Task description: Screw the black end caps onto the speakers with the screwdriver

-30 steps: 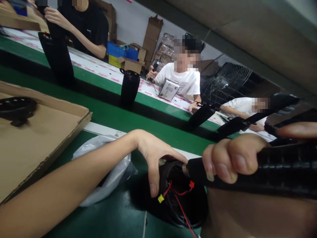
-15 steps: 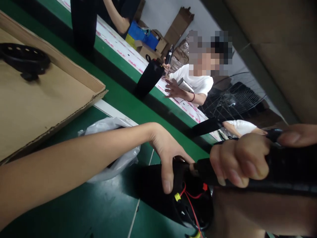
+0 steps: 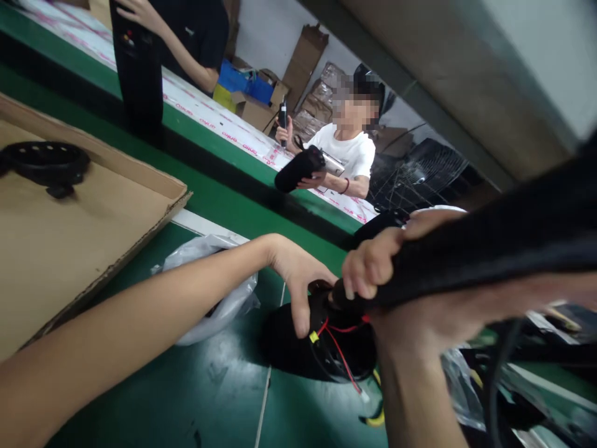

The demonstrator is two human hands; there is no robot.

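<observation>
On a green workbench [image 3: 186, 398], left hand [image 3: 298, 280] steadies a black housing [image 3: 298, 342]; right hand [image 3: 373, 267] grips a black tool [image 3: 489, 242].

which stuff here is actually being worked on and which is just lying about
In hand:
left hand steadying the black housing with red wires
right hand gripping the black power tool

Lying about:
plastic bag
cardboard tray holding a black ring part
co-worker's black cylinder

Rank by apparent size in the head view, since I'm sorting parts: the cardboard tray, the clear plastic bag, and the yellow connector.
1. cardboard tray, though it lies nearest the camera, which may flatter it
2. clear plastic bag
3. yellow connector, by far the smallest
</observation>
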